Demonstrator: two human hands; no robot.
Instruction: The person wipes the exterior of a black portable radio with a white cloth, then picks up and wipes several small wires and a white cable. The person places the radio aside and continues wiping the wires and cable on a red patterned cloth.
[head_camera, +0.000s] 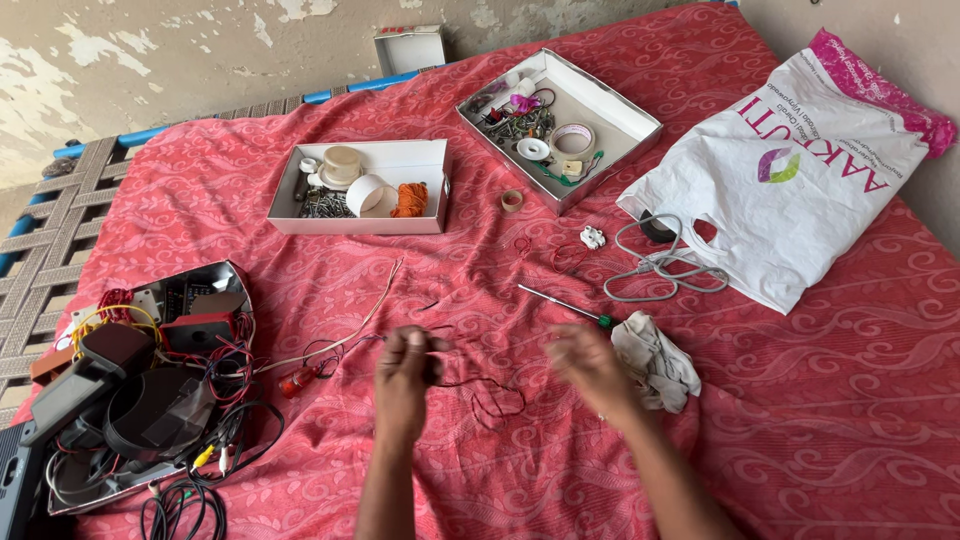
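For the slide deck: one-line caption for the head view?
Left hand pinches thin dark wire over red bedspread; right hand blurred beside it.

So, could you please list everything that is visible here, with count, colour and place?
bedspread: one, red patterned, under everything
thin wires: several, dark, centre near hands
screwdriver: one, green handle, centre
cloth: one, whitish, right of centre
plastic bag: one, white and pink, right
grey cable: one, beside bag
open boxes: two, white, top, holding tape rolls and small parts
tape roll: one, tan, between boxes
electronics pile: one, dark, left
left hand: on wires
right hand: blurred, above bedspread
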